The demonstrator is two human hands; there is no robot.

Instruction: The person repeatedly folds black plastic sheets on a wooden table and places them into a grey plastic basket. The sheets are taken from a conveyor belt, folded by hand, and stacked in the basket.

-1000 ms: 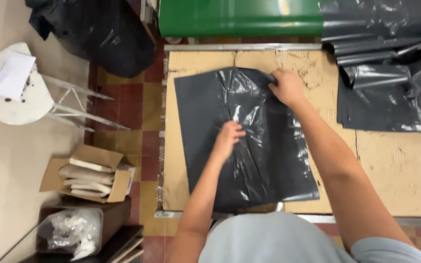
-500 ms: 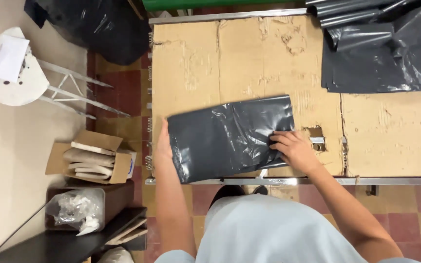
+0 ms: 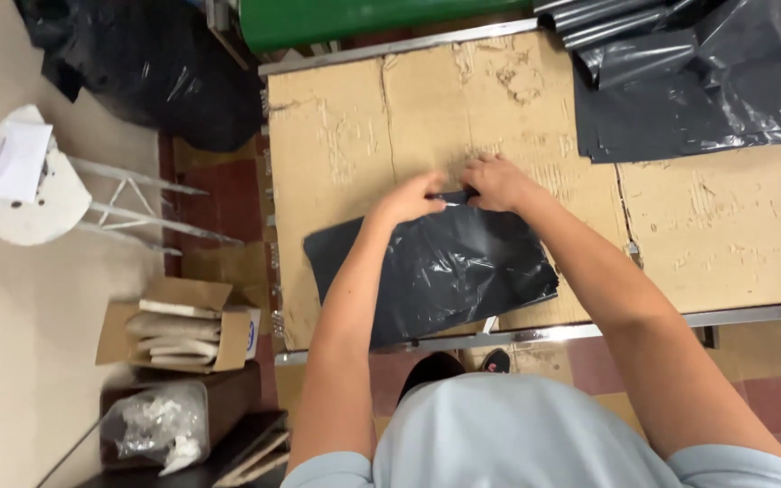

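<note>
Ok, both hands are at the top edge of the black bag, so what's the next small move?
Probably press that edge flat: the left hand and right hand meet at the top of the folded black bag, which looks puffy on the cardboard-covered table.

Folded black plastic bag [image 3: 436,271] on cardboard-topped table [image 3: 336,145]. Left hand [image 3: 409,197] and right hand [image 3: 497,183] pinch its far edge. Bag pile [image 3: 689,90] far right.

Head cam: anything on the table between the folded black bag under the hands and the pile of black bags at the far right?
Nothing: in the head view only bare, scuffed cardboard table top lies between the folded black bag and the pile of black bags.
</note>
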